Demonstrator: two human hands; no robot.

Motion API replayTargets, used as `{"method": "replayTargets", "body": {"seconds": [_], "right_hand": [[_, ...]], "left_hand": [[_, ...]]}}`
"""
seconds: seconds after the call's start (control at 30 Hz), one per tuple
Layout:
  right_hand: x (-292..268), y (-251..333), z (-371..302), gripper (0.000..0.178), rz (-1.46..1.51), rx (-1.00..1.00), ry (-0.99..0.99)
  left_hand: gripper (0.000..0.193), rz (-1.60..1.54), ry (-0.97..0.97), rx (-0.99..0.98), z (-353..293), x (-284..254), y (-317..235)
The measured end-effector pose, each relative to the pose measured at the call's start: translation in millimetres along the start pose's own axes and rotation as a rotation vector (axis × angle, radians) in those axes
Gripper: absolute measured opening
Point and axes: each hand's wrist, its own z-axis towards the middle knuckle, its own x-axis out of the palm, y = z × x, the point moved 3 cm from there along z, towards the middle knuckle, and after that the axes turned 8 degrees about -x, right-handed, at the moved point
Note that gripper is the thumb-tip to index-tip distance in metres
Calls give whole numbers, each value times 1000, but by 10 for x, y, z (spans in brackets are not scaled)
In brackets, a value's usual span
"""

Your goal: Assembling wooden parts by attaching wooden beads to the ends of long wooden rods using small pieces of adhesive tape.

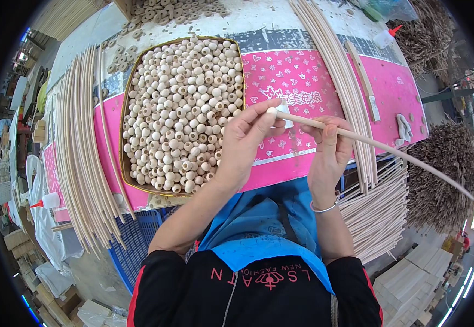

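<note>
My left hand (pixel 243 139) pinches a small round wooden bead (pixel 271 111) between thumb and fingertips. The bead sits at the near-left end of a long wooden dowel (pixel 405 155). Closed around that dowel a little farther along is my right hand (pixel 329 155), thumb against fingers. The rod slants out past it to the lower right. Left of my hands stands a yellow-rimmed tray (pixel 243 73) heaped with drilled wooden beads (pixel 179 103). A small white item (pixel 287 121) lies behind my left fingertips, partly hidden.
Loose dowels (pixel 81 147) lie at the table's left, and another bundle (pixel 335 76) lies to the right. Wooden rings (pixel 166 11) are scattered at the back. Glue bottles with red tips (pixel 46 201) stand at both sides. More rods (pixel 375 210) are stacked below the right edge.
</note>
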Motion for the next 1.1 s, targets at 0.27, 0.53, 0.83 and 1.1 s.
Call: {"method": "replayTargets", "body": {"seconds": [0.27, 0.53, 0.83, 1.1], "right_hand": [[-314, 302, -206, 39, -9, 534, 188], [-1657, 967, -384, 37, -1265, -229, 325], [-2019, 549, -1357, 14, -781, 279, 142], [-3096, 116, -2024, 24, -451, 322, -812]], "left_hand": [[38, -42, -93, 119, 138, 155, 40], [42, 236, -70, 260, 222, -198, -694], [39, 477, -16, 204, 524, 407, -717], [57, 666, 283, 177, 452, 1122, -260]]}}
